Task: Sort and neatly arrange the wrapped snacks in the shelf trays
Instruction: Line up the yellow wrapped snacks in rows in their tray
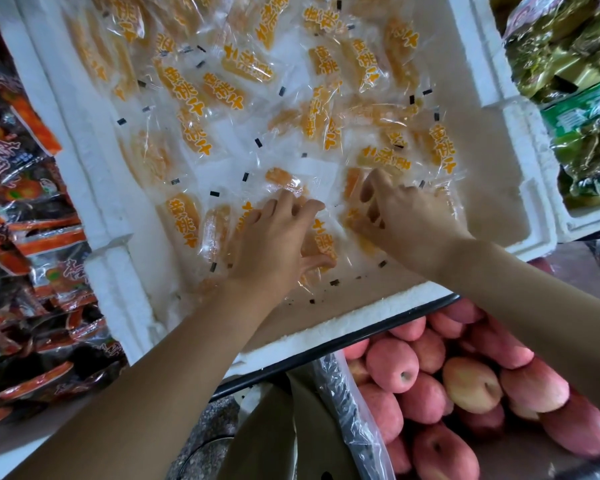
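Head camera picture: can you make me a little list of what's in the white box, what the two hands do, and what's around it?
tray: white foam tray, on a shelf
inside: clear snack packets with orange pieces, lying at many angles, not in rows
left hand: fingers spread, resting flat on packets near the front
right hand: fingers bent down onto packets; whether it holds one cannot be told
left of tray: red-and-black packets
right of tray: green packets
below tray: pink apples
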{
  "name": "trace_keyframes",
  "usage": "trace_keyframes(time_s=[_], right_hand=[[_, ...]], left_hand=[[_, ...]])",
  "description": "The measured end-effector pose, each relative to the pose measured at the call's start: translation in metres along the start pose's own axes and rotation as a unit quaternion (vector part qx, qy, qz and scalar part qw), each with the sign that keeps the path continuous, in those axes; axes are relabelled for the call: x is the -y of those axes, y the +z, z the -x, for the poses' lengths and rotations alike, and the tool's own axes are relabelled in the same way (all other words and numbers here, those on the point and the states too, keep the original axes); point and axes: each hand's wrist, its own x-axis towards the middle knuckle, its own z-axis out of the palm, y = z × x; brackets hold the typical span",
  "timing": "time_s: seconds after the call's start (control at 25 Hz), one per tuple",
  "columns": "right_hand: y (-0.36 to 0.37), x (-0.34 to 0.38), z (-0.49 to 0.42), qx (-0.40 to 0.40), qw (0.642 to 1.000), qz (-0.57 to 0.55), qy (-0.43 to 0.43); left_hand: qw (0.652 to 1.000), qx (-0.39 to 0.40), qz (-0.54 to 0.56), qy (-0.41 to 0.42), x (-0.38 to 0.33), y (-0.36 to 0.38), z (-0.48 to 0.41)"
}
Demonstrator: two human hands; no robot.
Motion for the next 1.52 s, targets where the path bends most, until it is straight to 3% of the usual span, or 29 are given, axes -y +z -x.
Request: trace_keyframes(time_s=[0.2, 0.36, 0.44, 0.6, 0.8, 0.88, 0.92, 1.0, 1.08, 1.2, 1.32, 1.52], right_hand=[[0.001, -0.009, -0.004, 0.076, 0.996, 0.041, -0.035], [-0.008, -0.015, -0.001, -0.149, 0.977, 0.119, -0.095], [-0.006, -0.021, -0.006, -0.163, 0.969, 0.156, -0.104], [-0.013, -0.021, -0.016, -0.124, 0.986, 0.089, -0.065], [-0.039, -0.04, -0.006, -0.21, 0.975, -0.063, 0.047], [-0.047, -0.047, 0.009, -0.22, 0.965, -0.121, 0.081], [-0.047, -0.048, 0.017, -0.208, 0.963, -0.146, 0.092], [-0.042, -0.043, 0.031, -0.158, 0.958, -0.225, 0.084], [-0.032, -0.034, 0.041, -0.126, 0.951, -0.277, 0.052], [-0.027, -0.04, 0.043, -0.171, 0.973, -0.152, 0.029], [-0.028, -0.051, 0.032, -0.028, 0.988, 0.021, 0.152], [-0.026, -0.062, 0.016, -0.05, 0.99, 0.095, 0.09]], left_hand=[[0.999, 0.001, -0.05, 0.023, -0.001, 0.004, -0.002], [0.996, -0.042, -0.071, 0.043, -0.001, 0.001, 0.001], [0.994, -0.055, -0.043, 0.079, -0.006, 0.004, 0.002], [0.986, -0.029, -0.04, 0.159, -0.019, 0.013, 0.0], [0.99, -0.027, -0.036, 0.136, -0.026, 0.013, -0.01], [0.995, -0.021, 0.046, 0.088, -0.038, 0.007, -0.016], [0.989, -0.013, 0.139, 0.043, -0.048, 0.001, -0.018], [0.938, 0.013, 0.343, -0.043, -0.069, -0.014, -0.025], [0.888, 0.019, 0.452, -0.078, -0.085, -0.022, -0.03], [0.884, -0.044, 0.456, -0.093, -0.086, -0.026, -0.036], [0.903, -0.051, 0.409, -0.122, -0.068, -0.02, -0.035], [0.919, -0.032, 0.353, -0.171, -0.059, -0.006, -0.024]])
